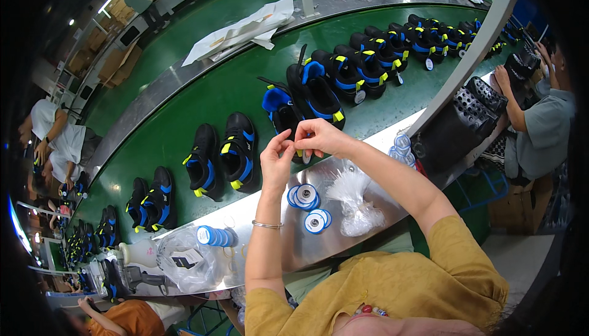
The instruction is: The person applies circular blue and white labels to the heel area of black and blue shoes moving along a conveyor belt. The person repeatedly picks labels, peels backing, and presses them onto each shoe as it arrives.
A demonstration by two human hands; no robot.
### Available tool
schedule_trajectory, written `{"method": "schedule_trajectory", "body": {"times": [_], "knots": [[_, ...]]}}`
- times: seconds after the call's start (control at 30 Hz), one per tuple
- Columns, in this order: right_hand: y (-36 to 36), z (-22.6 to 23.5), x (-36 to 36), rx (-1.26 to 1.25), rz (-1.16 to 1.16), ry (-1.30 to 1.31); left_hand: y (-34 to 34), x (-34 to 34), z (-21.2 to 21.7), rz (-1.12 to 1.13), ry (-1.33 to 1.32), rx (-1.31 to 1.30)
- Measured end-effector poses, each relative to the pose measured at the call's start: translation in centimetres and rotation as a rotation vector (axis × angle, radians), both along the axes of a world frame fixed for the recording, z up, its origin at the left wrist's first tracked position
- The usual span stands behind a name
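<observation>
My left hand and my right hand meet fingertip to fingertip at the heel of a black and blue shoe. Both are closed in a pinch; whatever is between the fingers is too small to make out. Part of a pale round tag hangs just below the fingers. Next to that shoe stands another black and blue shoe with a yellow heel loop. Nearer me on the metal table lie blue-rimmed round tags, a smaller pile of tags and a bundle of clear plastic fasteners.
Shoes stand in rows along the green conveyor. A stack of round tags and a clear plastic bag lie at left. A white post rises at right. Co-workers sit on both sides; one handles black shoes.
</observation>
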State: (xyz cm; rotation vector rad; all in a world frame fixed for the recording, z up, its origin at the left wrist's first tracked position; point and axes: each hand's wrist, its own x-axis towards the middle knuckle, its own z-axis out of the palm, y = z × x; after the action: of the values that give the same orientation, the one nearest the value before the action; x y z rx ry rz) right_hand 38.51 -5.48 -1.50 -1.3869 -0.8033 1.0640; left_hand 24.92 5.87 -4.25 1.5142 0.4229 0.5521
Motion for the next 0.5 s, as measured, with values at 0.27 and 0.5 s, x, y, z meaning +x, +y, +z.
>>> {"method": "schedule_trajectory", "body": {"times": [0.27, 0.5], "knots": [[5.1, -1.1, 3.9, -0.122, -0.385, -0.758, 8.2, 7.0, -0.7, 0.335, 0.058, 0.555], [5.4, -2.9, 3.4, -0.040, -0.443, -0.847, 9.6, 9.0, 0.4, -0.031, 0.082, 0.428]]}}
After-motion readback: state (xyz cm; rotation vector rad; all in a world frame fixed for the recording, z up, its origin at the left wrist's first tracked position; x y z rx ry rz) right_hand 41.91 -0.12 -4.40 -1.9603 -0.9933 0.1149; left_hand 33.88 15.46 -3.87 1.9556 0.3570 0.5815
